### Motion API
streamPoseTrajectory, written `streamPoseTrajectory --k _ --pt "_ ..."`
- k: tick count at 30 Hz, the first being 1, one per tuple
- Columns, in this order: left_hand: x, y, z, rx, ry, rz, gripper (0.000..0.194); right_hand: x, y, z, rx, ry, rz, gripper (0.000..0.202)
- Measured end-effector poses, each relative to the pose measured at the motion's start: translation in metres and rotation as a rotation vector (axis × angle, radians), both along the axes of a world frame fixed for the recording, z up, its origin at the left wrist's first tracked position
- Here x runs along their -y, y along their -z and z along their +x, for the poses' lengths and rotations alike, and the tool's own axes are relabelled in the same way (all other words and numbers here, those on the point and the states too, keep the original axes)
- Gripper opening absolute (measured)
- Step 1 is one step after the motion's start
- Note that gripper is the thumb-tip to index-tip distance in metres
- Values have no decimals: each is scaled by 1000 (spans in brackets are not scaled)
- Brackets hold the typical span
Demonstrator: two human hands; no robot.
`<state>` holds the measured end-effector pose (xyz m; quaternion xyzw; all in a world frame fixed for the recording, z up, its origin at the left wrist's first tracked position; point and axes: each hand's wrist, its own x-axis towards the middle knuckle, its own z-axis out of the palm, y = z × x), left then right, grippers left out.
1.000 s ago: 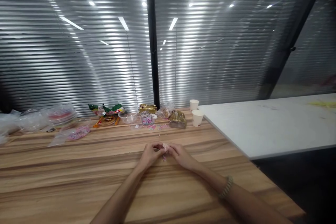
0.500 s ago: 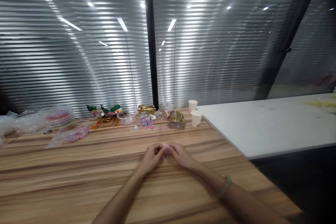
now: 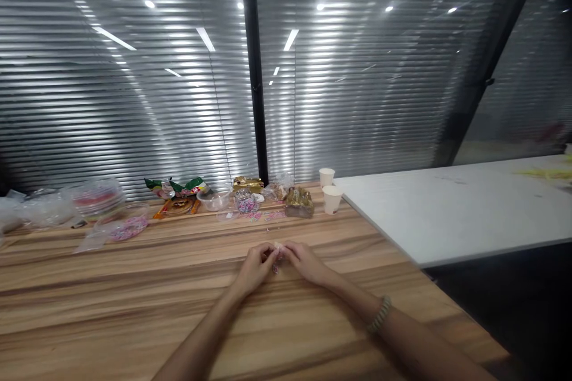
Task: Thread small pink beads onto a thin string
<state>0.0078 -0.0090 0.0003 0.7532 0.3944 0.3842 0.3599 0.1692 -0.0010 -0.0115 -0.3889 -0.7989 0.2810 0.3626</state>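
Note:
My left hand (image 3: 255,266) and my right hand (image 3: 308,263) meet above the wooden table, fingertips close together. Both pinch the top of a small clear bag (image 3: 276,268) with pink and dark coloured bits low in it. The fingers cover much of the bag, so its mouth cannot be made out. A beaded bracelet (image 3: 379,314) circles my right wrist. Beyond the hands, a few tiny pink bits (image 3: 273,215) lie scattered on the tabletop.
Along the back stand a clear bowl (image 3: 213,199), a tub of coloured bits (image 3: 246,202), a gold packet (image 3: 299,202), two paper cups (image 3: 332,199) and a green snack bag (image 3: 179,187). Plastic lids (image 3: 93,195) are at left. A white table (image 3: 456,208) adjoins at right.
Both hands keep their pinch on the small bag and have barely moved. The whole view has shifted very slightly.

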Motion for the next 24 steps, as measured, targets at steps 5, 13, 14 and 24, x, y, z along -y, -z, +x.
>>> streamPoseTrajectory --k 5,13,14,24 --pt "-2 3 -1 -24 -2 9 26 1 -1 1 30 16 6 28" --pt "-3 4 -1 -65 -11 13 24 0 1 1 53 10 22 29" --pt "-2 3 -1 -67 -8 12 24 0 1 1 58 13 21 29" --pt "-2 3 -1 -119 -21 26 22 1 -1 2 106 22 49 29"
